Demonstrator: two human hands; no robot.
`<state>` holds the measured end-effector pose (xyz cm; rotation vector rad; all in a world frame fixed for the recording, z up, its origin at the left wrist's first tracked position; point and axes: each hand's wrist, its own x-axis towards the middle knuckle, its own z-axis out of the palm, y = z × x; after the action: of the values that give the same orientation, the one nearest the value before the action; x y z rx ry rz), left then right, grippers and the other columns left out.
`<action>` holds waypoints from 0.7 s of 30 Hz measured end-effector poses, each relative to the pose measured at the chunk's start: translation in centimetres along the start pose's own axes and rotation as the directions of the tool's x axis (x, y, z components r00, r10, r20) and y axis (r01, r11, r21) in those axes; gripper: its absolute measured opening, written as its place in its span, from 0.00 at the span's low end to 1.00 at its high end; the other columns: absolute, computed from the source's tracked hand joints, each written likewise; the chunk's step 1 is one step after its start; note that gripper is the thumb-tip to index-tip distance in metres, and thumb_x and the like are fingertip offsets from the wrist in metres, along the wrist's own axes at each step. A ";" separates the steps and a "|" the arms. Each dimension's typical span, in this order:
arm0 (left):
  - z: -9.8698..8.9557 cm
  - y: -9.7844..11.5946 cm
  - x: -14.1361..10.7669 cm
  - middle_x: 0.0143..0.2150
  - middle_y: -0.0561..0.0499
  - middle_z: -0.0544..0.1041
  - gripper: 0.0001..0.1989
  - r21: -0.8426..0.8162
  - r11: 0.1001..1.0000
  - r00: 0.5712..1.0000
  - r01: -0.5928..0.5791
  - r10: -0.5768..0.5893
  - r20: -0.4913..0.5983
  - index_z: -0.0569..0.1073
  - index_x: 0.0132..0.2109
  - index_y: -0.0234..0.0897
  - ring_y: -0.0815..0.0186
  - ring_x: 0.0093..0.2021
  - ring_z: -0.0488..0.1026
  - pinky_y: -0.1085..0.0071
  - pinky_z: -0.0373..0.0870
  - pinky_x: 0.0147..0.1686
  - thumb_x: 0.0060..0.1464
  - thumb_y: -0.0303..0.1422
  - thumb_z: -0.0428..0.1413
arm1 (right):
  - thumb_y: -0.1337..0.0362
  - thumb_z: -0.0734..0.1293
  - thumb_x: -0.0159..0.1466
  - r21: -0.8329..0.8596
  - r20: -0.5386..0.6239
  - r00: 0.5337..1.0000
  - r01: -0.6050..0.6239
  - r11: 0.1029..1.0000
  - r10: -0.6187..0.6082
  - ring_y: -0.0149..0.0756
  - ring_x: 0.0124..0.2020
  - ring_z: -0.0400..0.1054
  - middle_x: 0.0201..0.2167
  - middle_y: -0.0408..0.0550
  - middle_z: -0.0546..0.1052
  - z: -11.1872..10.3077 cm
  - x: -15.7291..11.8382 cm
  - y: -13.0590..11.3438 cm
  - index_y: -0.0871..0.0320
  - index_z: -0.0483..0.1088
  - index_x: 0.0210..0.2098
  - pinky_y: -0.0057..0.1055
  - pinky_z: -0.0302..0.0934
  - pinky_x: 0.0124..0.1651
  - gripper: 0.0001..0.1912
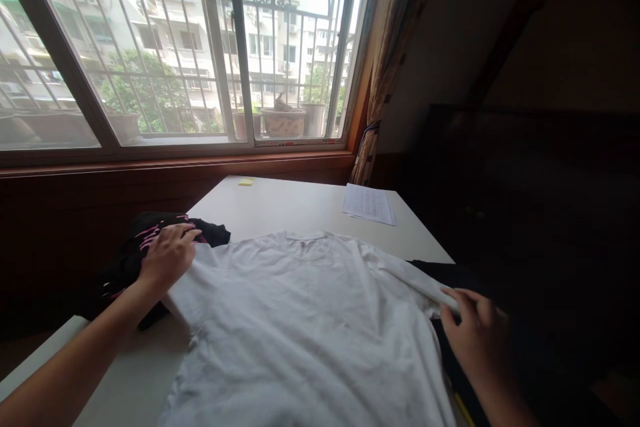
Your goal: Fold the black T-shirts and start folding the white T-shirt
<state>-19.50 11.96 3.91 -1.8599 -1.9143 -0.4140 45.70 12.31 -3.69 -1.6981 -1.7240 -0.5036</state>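
Note:
A white T-shirt [305, 320] lies spread across the table, its neckline toward the window and its body wrinkled. My left hand [170, 252] is at the end of the left sleeve, fingers bent and pressed together at the cloth; the fingertips are partly hidden. Under and beside that hand sits a bunched black garment [145, 223] with pink lettering. On the other side, my right hand [473, 320] pinches the edge of the right sleeve between thumb and fingers. Dark cloth [440, 273] shows beneath that sleeve at the table's right edge.
The white table [290, 203] stands below a barred window [240, 47]. Printed sheets of paper [369, 204] lie at its far right and a yellow sticky note [245, 182] at its far left. A tied curtain [367, 147] hangs behind the far right corner.

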 end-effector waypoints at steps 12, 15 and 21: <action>2.5 12.0 -12.2 0.70 0.48 0.64 0.26 -0.355 0.864 0.884 -0.358 0.436 0.170 0.60 0.70 0.49 0.51 0.70 0.59 0.48 0.55 0.67 0.68 0.46 0.47 | 0.51 0.59 0.70 0.366 0.493 0.761 0.258 0.894 -0.421 0.51 0.70 0.52 0.70 0.48 0.61 0.6 -6.0 -12.0 0.48 0.61 0.67 0.53 0.52 0.68 0.28; 3.0 10.9 -13.0 0.73 0.52 0.57 0.28 -0.298 0.868 0.878 -0.397 0.454 0.154 0.53 0.72 0.52 0.54 0.72 0.55 0.50 0.49 0.69 0.69 0.46 0.46 | 0.51 0.58 0.71 0.269 0.459 0.772 0.350 0.897 -0.439 0.50 0.71 0.50 0.72 0.46 0.57 0.5 -8.0 -12.0 0.48 0.56 0.70 0.52 0.53 0.68 0.30; 2.5 9.4 -13.6 0.73 0.55 0.57 0.29 -0.244 0.849 0.858 -0.468 0.503 0.105 0.50 0.73 0.54 0.57 0.72 0.55 0.50 0.40 0.71 0.69 0.47 0.46 | 0.51 0.58 0.71 0.135 0.363 0.803 0.457 0.879 -0.473 0.49 0.71 0.51 0.73 0.45 0.54 -1.4 -11.1 -13.1 0.47 0.50 0.72 0.49 0.56 0.66 0.32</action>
<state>-10.42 2.00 -5.91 -2.4982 -1.4456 -0.3086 32.44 2.20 -7.99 -1.3967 -2.4517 -0.3511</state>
